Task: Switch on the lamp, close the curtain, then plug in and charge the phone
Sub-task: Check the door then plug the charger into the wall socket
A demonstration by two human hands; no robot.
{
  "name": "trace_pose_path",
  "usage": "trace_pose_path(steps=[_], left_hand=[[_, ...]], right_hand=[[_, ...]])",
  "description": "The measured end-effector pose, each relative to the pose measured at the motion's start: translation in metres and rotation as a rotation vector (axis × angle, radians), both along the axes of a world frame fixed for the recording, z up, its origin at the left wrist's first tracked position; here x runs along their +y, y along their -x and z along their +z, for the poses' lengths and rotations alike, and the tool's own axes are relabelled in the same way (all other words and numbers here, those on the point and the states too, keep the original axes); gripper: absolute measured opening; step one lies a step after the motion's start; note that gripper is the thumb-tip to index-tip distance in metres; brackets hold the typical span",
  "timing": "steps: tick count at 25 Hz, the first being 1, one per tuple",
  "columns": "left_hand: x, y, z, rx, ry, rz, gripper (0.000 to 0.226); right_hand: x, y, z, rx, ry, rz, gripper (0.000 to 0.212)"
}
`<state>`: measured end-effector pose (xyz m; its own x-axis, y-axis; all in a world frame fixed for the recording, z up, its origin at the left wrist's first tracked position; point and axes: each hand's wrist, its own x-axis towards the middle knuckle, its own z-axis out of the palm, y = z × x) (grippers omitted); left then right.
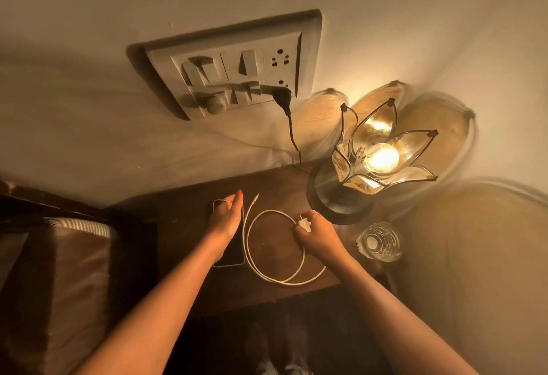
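A flower-shaped glass lamp [376,164] glows on the right of a dark wooden bedside table [184,232]. Its black plug [281,96] sits in the lower socket of the wall switchboard [234,66]. A dark phone [232,253] lies flat on the table, and my left hand [226,217] rests on it with fingers straight. A white charging cable [275,256] lies looped on the table, its free connector end [255,196] beside the phone. My right hand [314,231] grips the white charger adapter [304,223] at the cable's other end.
A glass tumbler [379,241] stands right of my right hand, near the lamp's base. The board's upper socket [280,58] holds no plug. A striped cushion and bed edge [59,256] lie at the left. A pale curtain [489,256] hangs at the right.
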<state>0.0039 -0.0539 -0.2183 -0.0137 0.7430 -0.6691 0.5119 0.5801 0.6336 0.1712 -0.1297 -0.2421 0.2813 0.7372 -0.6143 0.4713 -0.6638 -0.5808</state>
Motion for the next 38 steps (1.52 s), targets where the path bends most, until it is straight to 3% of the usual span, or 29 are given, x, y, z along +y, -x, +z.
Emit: trace_pose_path(steps=[8,15,29,38], left_hand=[[0.007,0.0,-0.039,0.027,-0.026,0.003,0.053],[0.004,-0.002,-0.052,-0.006,-0.033,-0.01,0.055],[0.009,0.019,-0.054,0.061,-0.103,0.043,0.05],[0.009,0.02,-0.015,0.013,-0.173,0.063,0.051]], right_hand=[[-0.002,-0.016,-0.041,-0.074,-0.041,0.017,0.039],[-0.008,-0.016,-0.055,-0.118,-0.006,0.086,0.053],[-0.008,0.003,-0.075,-0.398,0.062,0.182,0.058],[-0.007,0.009,-0.038,-0.333,-0.009,0.204,0.062]])
